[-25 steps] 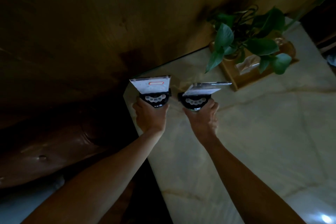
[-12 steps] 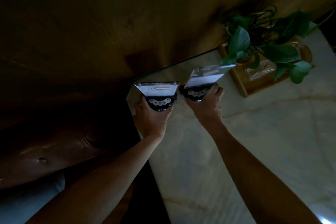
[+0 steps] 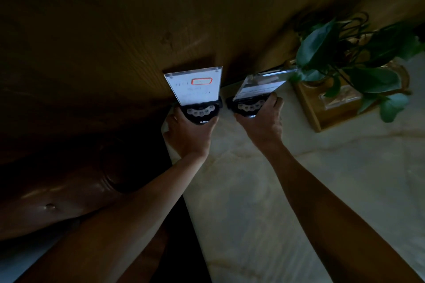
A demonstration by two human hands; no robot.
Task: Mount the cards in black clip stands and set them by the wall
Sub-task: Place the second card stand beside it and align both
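Against the dark wooden wall, at the pale marble counter's far left corner, a person places two mounted cards. Left hand clamps one black clip stand, card upright; right hand clamps the other stand, its card tilted. Next: seat both bases, release.

I note the bench: pale stone-like top, veined, smooth, soft sheen. Wall: brown wood, visible grain, matt. Both clip stands: black, glossy, probably plastic. Left card: white paper under clear glossy cover. Right card: glare on clear face. Plant box: yellowish wood, smooth. Seat: brown leather-like, shiny.
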